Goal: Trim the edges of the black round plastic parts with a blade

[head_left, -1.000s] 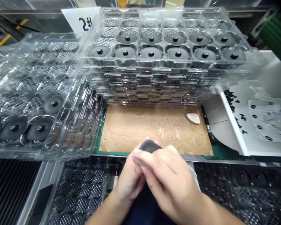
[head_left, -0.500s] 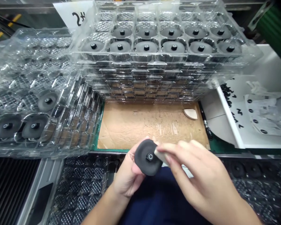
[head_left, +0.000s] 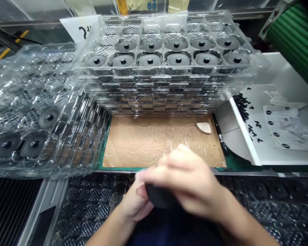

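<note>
My left hand [head_left: 135, 201] grips a black rounded-square disc [head_left: 157, 196] from its left side. The disc is tilted, and most of its face is hidden behind my right hand. My right hand [head_left: 184, 177] is smeared by motion and lies across the top of the disc, its fingers closed. At its fingertips a bit of a small pale pad [head_left: 138, 176] shows, mostly covered and blurred. Similar black discs with a raised centre hub [head_left: 178, 60] sit in the pockets of the clear plastic tray [head_left: 115, 71] ahead.
Stacked clear trays [head_left: 66, 136] with a few discs stand at the left. A cardboard sheet [head_left: 143, 143] bears a pale wedge-shaped piece [head_left: 204, 127]. At right, a white bin [head_left: 269, 155] holds small black parts [head_left: 242, 106] and plastic bags. Dark trays lie below the bench edge.
My right hand has swept left across the disc, now covering its hub and face. The disc has tilted and moved slightly down. The head view has shifted a little.
</note>
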Tool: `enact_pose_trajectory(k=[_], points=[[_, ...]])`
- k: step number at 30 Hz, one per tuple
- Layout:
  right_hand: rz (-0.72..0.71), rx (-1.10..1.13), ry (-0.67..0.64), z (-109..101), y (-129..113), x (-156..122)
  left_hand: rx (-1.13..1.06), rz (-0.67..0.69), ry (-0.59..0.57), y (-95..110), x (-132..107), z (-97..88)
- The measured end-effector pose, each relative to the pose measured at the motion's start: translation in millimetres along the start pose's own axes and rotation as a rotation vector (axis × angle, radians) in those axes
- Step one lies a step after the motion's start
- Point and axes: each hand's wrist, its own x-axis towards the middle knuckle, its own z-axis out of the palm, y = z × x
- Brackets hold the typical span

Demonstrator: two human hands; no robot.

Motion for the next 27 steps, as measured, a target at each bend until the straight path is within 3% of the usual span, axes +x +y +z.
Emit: enact_pose_trajectory(k=[3, 5, 10, 12, 15, 18, 21, 24, 25, 27], points=[[0.381, -0.038, 0.208, -1.9, 36.0, -14.8, -0.091, -0.018, -0.035, 0.5, 3.3, 0.9], [0.560, -0.089, 0.232, 8.0, 61.3, -33.9, -0.155, -0.002, -0.011, 1.3, 5.5, -0.7], [0.568, -0.052, 0.062, 50.7, 91.3, -84.4, -0.222, 0.006, 0.070, 1.4, 11.7, -6.3], [0.594, -0.032, 0.066, 51.5, 86.7, -87.7, -0.209, -0.001, 0.074, 1.0, 14.0, -6.1], [0.635, -0.012, 0.182, 30.9, 62.0, -66.1, -0.157, 0.004, 0.074, -0.6, 16.6, -2.4], [0.499, 0.034, 0.361, 10.8, 24.9, -31.5, -0.090, 0.032, 0.078, -2.9, 17.2, 0.8], [0.237, 0.020, 0.225, 7.4, -1.9, -9.6, -0.037, 0.063, 0.097, -4.1, 15.9, -0.9], [0.250, 0.052, -0.037, 11.0, -6.6, -2.9, -0.012, 0.116, 0.139, -4.6, 14.2, -3.4], [0.270, 0.059, -0.051, 12.3, -5.2, -1.7, -0.005, 0.120, 0.146, -4.8, 13.8, -3.0], [0.265, 0.016, 0.075, 14.7, -2.2, 0.5, 0.002, 0.108, 0.133, -4.5, 13.5, 0.2]])
